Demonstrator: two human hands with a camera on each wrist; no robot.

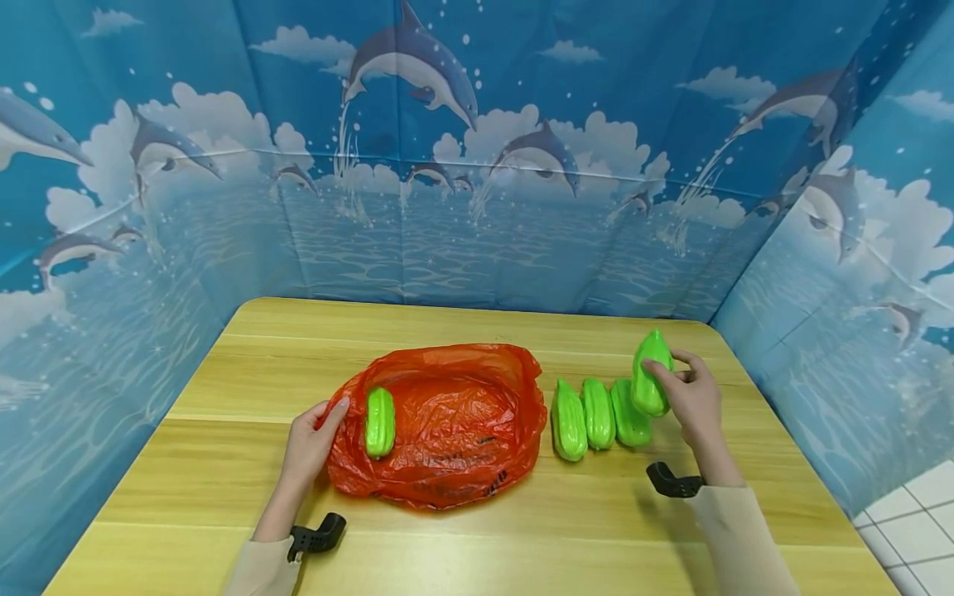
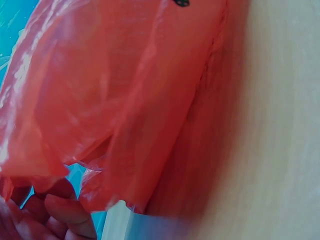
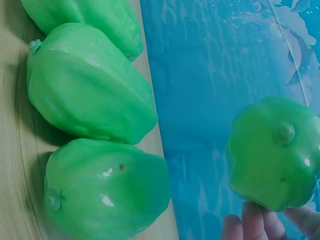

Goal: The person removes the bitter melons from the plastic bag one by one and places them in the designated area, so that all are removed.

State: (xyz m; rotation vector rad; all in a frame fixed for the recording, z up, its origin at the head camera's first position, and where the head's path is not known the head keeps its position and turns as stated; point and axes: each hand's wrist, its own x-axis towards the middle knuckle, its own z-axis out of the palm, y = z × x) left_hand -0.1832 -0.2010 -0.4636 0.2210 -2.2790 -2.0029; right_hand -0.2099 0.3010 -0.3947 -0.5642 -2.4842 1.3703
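Note:
A red plastic bag (image 1: pixel 455 488) lies spread with its mouth open, and one green ribbed gourd (image 1: pixel 380 422) sits inside at its left. My left hand (image 1: pixel 307 439) pinches the bag's left edge. In the left wrist view, curled fingers (image 2: pixel 67 207) hold the thin plastic at lower left. My right hand (image 1: pixel 693 397) grips another green ribbed gourd (image 1: pixel 650 381), raised above the table with its narrow tip away from me. Three more gourds stand in a row between bag and right hand: left (image 1: pixel 570 420), middle (image 1: pixel 599 414) and right (image 1: pixel 628 418). The held one partly covers the rightmost.
Everything rests on a light wooden table (image 1: pixel 566 538). A blue dolphin-print curtain (image 1: pixel 477 215) hangs behind it and along both sides. Black wrist mounts sit on the left arm (image 1: pixel 316 538) and right arm (image 1: pixel 674 482). White floor tiles (image 1: pixel 913 526) show at lower right.

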